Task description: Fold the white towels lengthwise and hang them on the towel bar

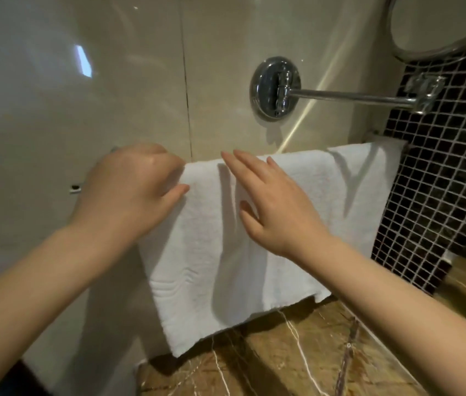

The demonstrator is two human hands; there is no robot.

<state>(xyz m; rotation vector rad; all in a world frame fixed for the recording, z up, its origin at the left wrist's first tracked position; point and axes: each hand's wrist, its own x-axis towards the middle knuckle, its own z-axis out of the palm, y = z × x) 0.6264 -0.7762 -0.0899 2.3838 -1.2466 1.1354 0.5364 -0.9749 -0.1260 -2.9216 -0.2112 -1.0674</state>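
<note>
Two hands are working a soft white terry towel (pixel 197 252) that is hanging draped over the hidden bar. Left hand (pixel 129 192) is pinching its upper left edge with curled fingers. Right hand (pixel 277 207) is lying open, fingers straight, on the nubby front. Rightward, a round chrome arm (pixel 349 95) is jutting toward the dark mosaic (pixel 440 181).

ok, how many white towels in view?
2. The front towel hangs at left; the second towel hangs right of it, beside the mosaic wall, its left part apparently tucked behind the front one. Others may be hidden behind.
</note>
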